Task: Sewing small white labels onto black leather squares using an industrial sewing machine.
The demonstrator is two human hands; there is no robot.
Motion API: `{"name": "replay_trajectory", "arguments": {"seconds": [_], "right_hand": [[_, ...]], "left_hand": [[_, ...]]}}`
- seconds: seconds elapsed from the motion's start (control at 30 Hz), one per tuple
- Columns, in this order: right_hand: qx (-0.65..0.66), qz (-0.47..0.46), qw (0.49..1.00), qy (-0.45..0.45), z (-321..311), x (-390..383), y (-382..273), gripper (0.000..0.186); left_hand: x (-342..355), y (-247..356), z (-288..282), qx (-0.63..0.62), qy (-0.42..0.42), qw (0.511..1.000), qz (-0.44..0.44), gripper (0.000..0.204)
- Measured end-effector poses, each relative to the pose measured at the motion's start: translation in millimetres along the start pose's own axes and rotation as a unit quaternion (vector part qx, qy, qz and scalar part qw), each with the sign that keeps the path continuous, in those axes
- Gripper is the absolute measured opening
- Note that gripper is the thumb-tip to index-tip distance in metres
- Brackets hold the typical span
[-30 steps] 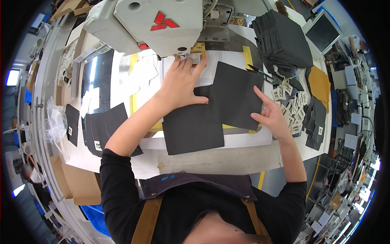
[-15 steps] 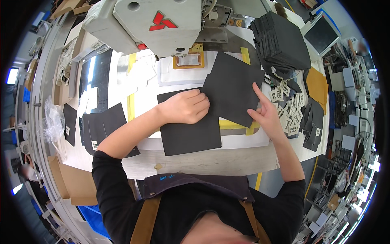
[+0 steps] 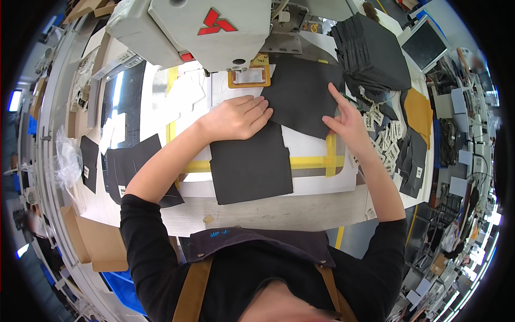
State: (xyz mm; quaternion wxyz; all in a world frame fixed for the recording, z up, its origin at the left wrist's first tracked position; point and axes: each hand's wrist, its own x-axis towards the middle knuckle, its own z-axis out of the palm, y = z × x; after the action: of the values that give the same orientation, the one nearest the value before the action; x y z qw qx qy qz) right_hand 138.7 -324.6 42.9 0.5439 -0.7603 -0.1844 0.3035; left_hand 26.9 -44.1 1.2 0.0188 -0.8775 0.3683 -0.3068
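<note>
A black flat panel (image 3: pixel 300 94), likely fabric or leather, lies tilted beside the orange-rimmed clamp frame (image 3: pixel 250 77) of a white sewing machine (image 3: pixel 209 32). At its left edge my left hand (image 3: pixel 236 118) is closed, fingers pressed together on the edge and thumb hidden. My right hand (image 3: pixel 347 123) touches the right edge, index finger and thumb stretched apart; its other fingers are partly hidden. Nearer to me, a second black panel (image 3: pixel 251 169) lies flat, its far edge under my left hand and the first panel.
A tall stack of black panels (image 3: pixel 370 51) stands at the back right, with many white printed labels (image 3: pixel 383 142) before it. Black pieces (image 3: pixel 134 161) lie at left, near a clear plastic bag (image 3: pixel 70 155). Yellow tape (image 3: pixel 314 162) marks the white work surface. A monitor (image 3: pixel 424 43) stands far right.
Both hands have moved away from me, carrying the upper black panel farther back toward the machine and turning it slightly. My left fingers have straightened somewhat. The lower panel now shows more.
</note>
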Motion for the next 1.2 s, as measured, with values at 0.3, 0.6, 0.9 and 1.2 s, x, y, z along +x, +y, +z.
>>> {"name": "replay_trajectory", "arguments": {"seconds": [0.3, 0.6, 0.9, 1.2], "right_hand": [[0.015, -0.042, 0.998, -0.053, 2, 35, -12, 0.076], [-0.012, -0.010, 0.999, -0.038, 3, 26, -6, 0.074], [0.071, -0.123, 0.990, -0.012, 40, 68, -8, 0.054], [-0.238, -0.294, 0.925, -0.036, 43, 53, -4, 0.019]], "left_hand": [[-3, -11, -7, 0.052, 0.019, 0.998, 0.028, 0.019], [-9, -6, -10, 0.080, -0.018, 0.997, 0.004, 0.019], [-44, -14, -25, 0.134, -0.067, 0.987, -0.053, 0.024], [-55, -16, -31, 0.115, -0.108, 0.979, -0.127, 0.035]]}}
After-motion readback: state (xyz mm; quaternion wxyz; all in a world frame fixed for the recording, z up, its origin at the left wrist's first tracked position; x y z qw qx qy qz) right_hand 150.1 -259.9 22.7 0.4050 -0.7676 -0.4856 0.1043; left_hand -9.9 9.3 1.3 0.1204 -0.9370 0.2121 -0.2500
